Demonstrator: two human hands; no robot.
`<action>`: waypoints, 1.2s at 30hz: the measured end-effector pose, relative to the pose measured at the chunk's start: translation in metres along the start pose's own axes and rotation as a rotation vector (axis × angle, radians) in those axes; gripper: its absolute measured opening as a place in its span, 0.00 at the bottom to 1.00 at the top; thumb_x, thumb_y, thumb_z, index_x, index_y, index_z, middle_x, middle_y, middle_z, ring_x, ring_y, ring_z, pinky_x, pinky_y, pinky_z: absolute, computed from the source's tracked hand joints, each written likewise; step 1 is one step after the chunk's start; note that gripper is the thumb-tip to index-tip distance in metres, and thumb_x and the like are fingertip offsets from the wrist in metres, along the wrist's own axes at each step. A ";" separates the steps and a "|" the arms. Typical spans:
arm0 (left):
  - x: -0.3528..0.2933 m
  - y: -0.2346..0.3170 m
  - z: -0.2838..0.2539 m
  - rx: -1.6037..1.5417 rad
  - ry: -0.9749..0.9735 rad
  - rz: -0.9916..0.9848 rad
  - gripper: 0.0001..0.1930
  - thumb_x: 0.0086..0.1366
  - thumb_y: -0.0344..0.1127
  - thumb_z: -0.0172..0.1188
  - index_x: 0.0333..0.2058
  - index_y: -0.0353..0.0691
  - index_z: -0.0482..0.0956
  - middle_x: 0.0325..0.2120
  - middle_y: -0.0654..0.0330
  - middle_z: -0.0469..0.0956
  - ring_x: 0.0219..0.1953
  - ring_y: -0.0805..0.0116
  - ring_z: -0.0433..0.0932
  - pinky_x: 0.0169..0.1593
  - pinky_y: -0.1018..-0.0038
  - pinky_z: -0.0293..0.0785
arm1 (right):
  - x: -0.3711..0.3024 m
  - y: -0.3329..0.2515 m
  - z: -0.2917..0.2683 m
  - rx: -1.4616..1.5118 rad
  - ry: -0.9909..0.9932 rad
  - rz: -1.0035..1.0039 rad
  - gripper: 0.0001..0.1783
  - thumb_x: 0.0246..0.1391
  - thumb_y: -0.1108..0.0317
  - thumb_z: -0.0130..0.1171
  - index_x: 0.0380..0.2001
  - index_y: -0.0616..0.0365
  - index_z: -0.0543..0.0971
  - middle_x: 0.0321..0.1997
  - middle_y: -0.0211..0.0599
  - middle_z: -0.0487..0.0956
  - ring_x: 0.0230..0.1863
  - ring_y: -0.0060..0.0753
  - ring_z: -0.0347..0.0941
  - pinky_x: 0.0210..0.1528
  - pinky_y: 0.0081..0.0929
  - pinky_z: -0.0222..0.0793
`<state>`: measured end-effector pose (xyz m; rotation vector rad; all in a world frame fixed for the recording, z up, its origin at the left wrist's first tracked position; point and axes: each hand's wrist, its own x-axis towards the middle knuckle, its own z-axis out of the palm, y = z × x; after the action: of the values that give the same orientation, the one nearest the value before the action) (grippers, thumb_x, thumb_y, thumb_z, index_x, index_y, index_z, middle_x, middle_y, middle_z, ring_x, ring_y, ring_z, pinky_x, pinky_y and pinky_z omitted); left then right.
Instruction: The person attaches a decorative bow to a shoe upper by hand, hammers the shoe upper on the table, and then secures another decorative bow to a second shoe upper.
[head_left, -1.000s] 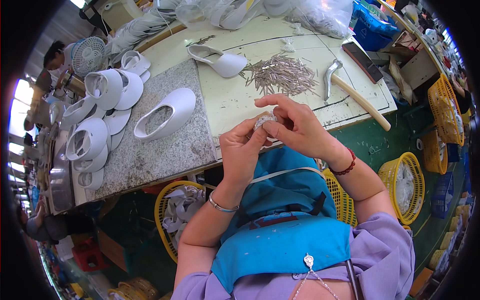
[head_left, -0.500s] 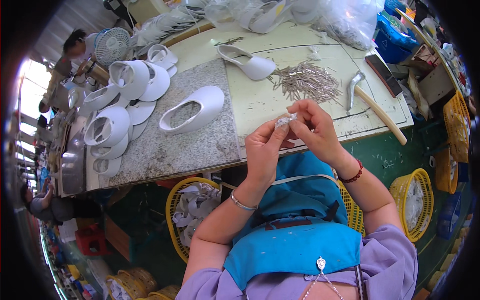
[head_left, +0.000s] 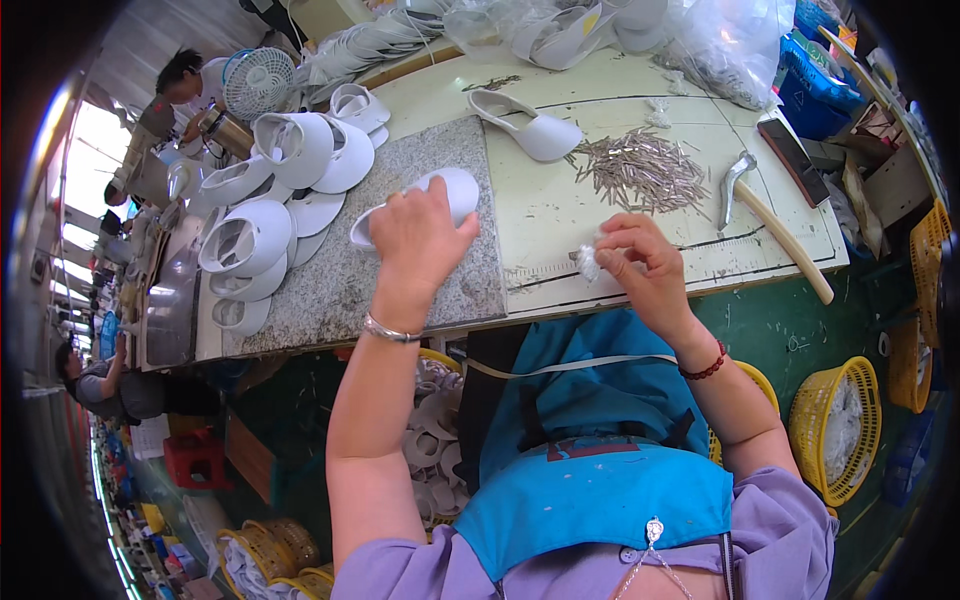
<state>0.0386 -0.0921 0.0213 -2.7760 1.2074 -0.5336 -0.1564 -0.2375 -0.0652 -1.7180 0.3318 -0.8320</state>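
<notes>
A white shoe upper (head_left: 462,192) lies on the speckled stone slab (head_left: 330,290). From above, my left hand (head_left: 418,238) grips it with fingers curled over its opening, hiding much of it. Over the table's front part, my right hand (head_left: 642,262) pinches a small crumpled white wad (head_left: 587,262) between thumb and fingers. The wad looks like thin plastic or fluff, with a short dark tip at its left. Beyond the right hand is a heap of thin metal strips (head_left: 645,170). Another white shoe upper (head_left: 530,126) rests left of that heap.
Stacked white uppers (head_left: 245,240) stand at the slab's left. On the right lie a hammer (head_left: 775,225) with a wooden handle and a dark flat block (head_left: 793,160). Yellow baskets (head_left: 835,425) stand below the table. Other people are at the far left.
My left hand has left the white wad and moved left onto the shoe upper on the slab. My right hand keeps the wad, slightly lower. The view has shifted a little.
</notes>
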 end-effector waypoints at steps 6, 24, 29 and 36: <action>-0.009 0.003 0.013 -0.605 0.153 0.070 0.26 0.53 0.43 0.60 0.49 0.35 0.75 0.34 0.52 0.80 0.40 0.57 0.78 0.43 0.66 0.72 | 0.005 -0.021 0.004 -0.132 -0.180 -0.212 0.06 0.47 0.75 0.64 0.31 0.58 0.79 0.50 0.42 0.75 0.43 0.36 0.71 0.42 0.28 0.68; -0.049 0.040 -0.006 -1.775 -0.134 -0.047 0.17 0.69 0.40 0.46 0.35 0.30 0.77 0.25 0.64 0.76 0.28 0.80 0.71 0.30 0.80 0.68 | 0.014 -0.062 0.002 -0.617 -0.331 -0.777 0.08 0.42 0.71 0.63 0.28 0.55 0.76 0.46 0.33 0.76 0.53 0.40 0.69 0.51 0.36 0.67; -0.056 0.046 0.004 -1.373 0.056 0.084 0.12 0.61 0.29 0.58 0.41 0.28 0.78 0.31 0.61 0.79 0.34 0.78 0.74 0.39 0.78 0.72 | 0.015 -0.060 -0.010 -0.082 -0.560 -0.324 0.04 0.51 0.72 0.60 0.30 0.56 0.76 0.35 0.31 0.77 0.42 0.32 0.76 0.38 0.28 0.71; -0.058 0.056 -0.006 -1.368 0.371 0.174 0.23 0.63 0.30 0.53 0.57 0.34 0.67 0.41 0.47 0.79 0.41 0.59 0.80 0.45 0.70 0.73 | 0.017 -0.060 0.000 0.251 -0.432 0.260 0.08 0.56 0.69 0.60 0.36 0.62 0.75 0.26 0.27 0.78 0.26 0.13 0.72 0.26 0.13 0.66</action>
<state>-0.0395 -0.0885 -0.0009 -3.5224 2.6508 -0.1959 -0.1562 -0.2293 -0.0035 -1.5290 0.1432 -0.2861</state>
